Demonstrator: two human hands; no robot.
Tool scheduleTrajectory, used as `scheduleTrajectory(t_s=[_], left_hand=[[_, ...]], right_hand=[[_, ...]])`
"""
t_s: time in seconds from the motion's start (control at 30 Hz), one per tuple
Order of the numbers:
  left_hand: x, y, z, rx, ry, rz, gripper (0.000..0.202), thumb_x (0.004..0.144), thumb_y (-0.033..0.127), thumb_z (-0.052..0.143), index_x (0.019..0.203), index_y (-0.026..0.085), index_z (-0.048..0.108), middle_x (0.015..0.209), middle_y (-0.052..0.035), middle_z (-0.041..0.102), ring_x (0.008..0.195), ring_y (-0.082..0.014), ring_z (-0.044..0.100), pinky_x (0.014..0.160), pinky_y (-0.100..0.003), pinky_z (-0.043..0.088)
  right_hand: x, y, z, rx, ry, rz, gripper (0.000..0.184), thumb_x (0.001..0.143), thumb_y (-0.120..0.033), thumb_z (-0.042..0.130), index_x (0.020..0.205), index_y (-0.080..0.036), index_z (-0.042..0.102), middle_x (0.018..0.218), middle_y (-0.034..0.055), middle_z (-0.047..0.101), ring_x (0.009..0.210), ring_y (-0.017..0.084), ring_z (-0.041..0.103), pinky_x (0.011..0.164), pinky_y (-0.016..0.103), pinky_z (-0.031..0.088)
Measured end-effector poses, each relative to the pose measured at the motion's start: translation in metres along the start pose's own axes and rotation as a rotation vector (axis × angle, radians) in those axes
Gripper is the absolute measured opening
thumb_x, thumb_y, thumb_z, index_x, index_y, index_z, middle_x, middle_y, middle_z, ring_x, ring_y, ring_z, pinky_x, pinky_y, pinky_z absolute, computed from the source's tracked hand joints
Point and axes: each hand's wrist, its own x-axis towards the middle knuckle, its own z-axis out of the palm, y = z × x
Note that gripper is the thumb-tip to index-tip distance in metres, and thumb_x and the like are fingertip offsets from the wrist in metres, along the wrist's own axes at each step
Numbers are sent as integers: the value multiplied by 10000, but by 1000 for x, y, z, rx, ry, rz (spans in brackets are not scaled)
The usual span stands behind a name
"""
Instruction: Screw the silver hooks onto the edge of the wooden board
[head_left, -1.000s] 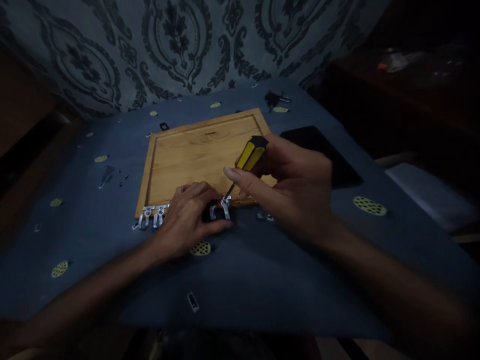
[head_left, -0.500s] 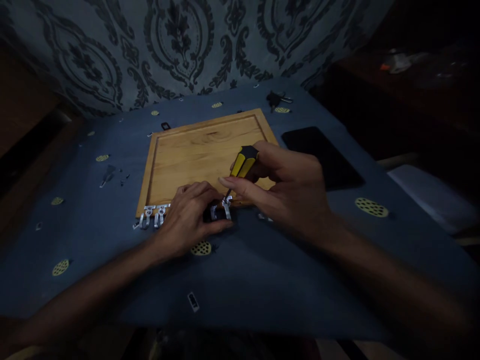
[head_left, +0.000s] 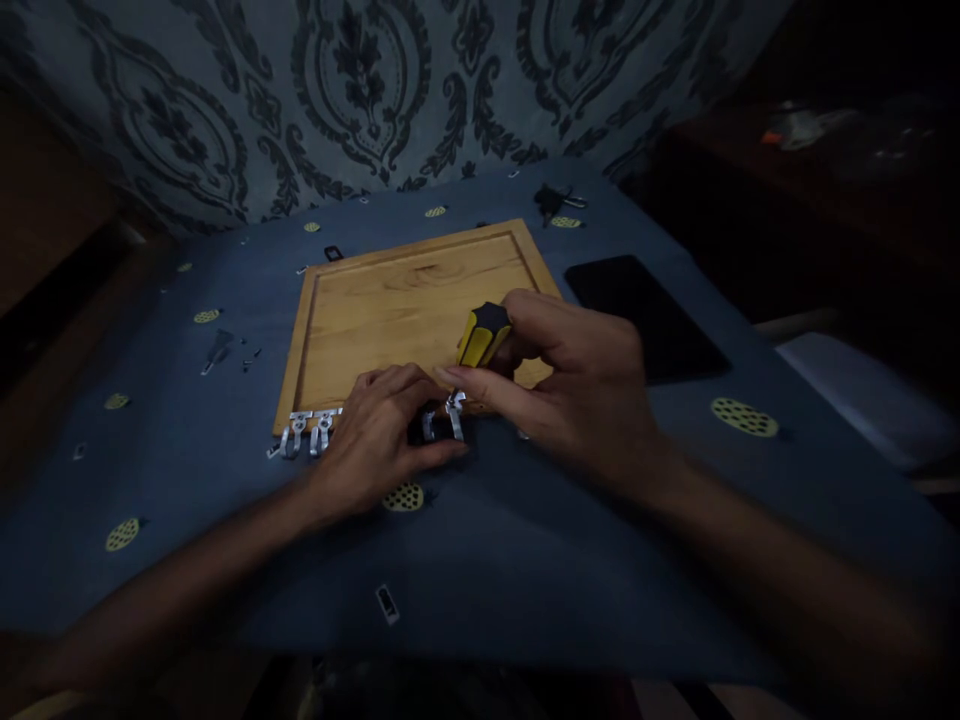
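My right hand (head_left: 581,385) is closed around a yellow-and-black screwdriver (head_left: 478,338), thumb and fingers pinching its handle. The handle tilts, and the tip points down at a silver metal hook (head_left: 457,420) on the near edge of a framed wooden board (head_left: 405,315). My left hand (head_left: 375,430) lies over that same edge with bent fingers on the board and the thumb stretched out below the hook, gripping around it. Left of this hand, further metal hooks (head_left: 322,432) sit along the edge. The tip's contact with a screw is too small to make out.
A dark flat tablet-like object (head_left: 637,310) lies right of the board. Small screws (head_left: 250,357) and a little clear bag (head_left: 217,350) are on the left of the blue tablecloth (head_left: 225,560). Dark keys or a clip (head_left: 555,203) lie at the back.
The screwdriver handle has tilted a little and shifted slightly left and down, turned within my right fingers. My left hand and the board stay where they were.
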Motion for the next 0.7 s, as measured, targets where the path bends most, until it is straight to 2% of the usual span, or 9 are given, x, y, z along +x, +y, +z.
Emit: scheduleTrajectory(t_s=[0.13, 0.33, 0.57, 0.7], left_hand=[[1, 1, 0, -5, -12, -8, 354, 840, 394, 789, 1129, 237, 658, 1079, -31, 700, 1064, -272, 645, 923, -446, 467], [1, 0, 0, 3, -21, -5, 359, 829, 424, 800, 1084, 212, 661, 1069, -35, 700, 1012, -257, 650, 898, -425, 458], [1, -1, 0, 1, -9, 22, 375, 826, 411, 809, 1099, 209, 649, 1067, -35, 703, 1012, -250, 655, 899, -410, 453], [0, -2, 0, -2, -1, 20, 378, 819, 411, 817, 1093, 210, 653, 1068, -38, 703, 1022, -256, 655, 899, -411, 454]], right_hand=[[-3, -2, 3, -58, 78, -19, 397, 844, -330, 760, 638, -235, 434, 581, -51, 513, 501, 105, 477, 491, 285, 431], [-4, -6, -4, -82, 200, 53, 285, 861, -370, 745, 701, -240, 549, 622, -24, 551, 587, 151, 565, 548, 310, 469], [-2, 1, -3, -68, 106, 49, 213, 869, -333, 725, 748, -236, 579, 617, -27, 543, 548, 143, 520, 541, 318, 435], [-3, 3, 0, -66, 80, 40, 259, 859, -326, 734, 705, -226, 550, 617, -30, 541, 555, 132, 522, 551, 310, 428]])
